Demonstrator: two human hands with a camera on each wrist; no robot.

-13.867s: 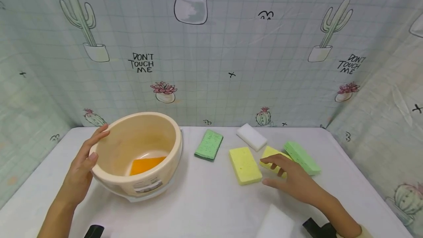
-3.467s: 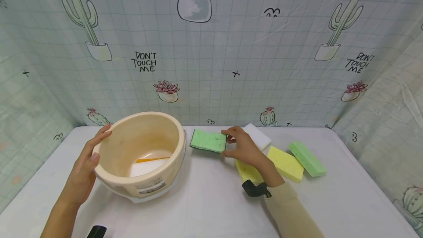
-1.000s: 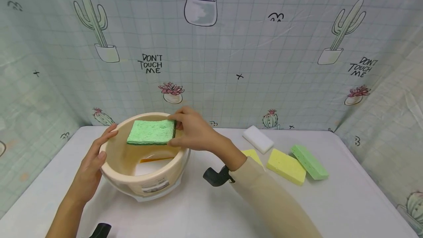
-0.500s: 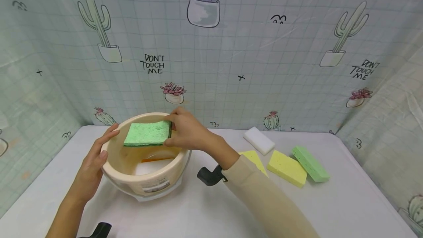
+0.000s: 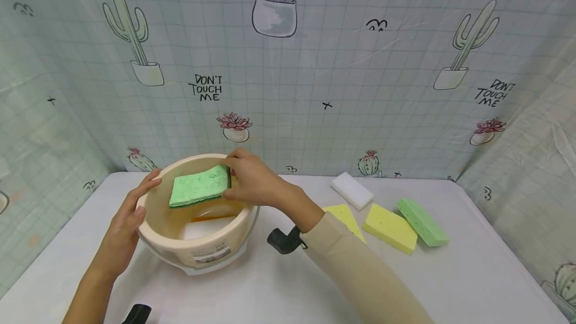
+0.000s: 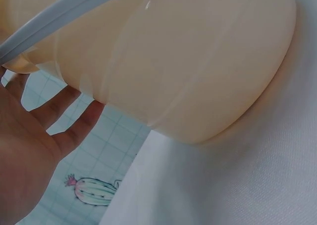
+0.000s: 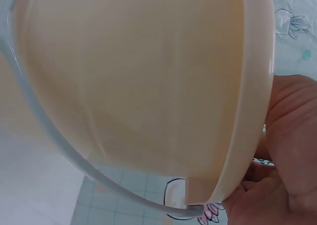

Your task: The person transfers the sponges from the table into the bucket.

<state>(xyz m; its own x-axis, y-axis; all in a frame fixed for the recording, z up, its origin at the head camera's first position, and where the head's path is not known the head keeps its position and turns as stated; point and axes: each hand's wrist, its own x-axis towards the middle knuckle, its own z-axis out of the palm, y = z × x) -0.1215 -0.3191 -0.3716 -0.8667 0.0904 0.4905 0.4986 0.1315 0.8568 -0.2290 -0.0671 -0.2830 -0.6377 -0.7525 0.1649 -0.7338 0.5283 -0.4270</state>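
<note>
A cream plastic bucket with a label and a grey handle stands on the left of the table. My left hand grips its rim from the left, with fingers against the outer wall in the left wrist view. My right hand pinches a green sponge with a dark underside by its right end, inside the bucket's mouth. Beneath it, a white sponge and the edge of an orange piece show at the bottom. In the right wrist view the rim hides the green sponge.
To the right on the white table lie a white sponge, two yellow sponges and a light green sponge touching one of them. The right forearm partly covers the nearer yellow one. A cactus-print curtain closes off the back and sides.
The near white sponge has gone from the table into the bucket. My right hand has carried the green sponge from the table into the bucket's mouth; its left end now dips lower.
</note>
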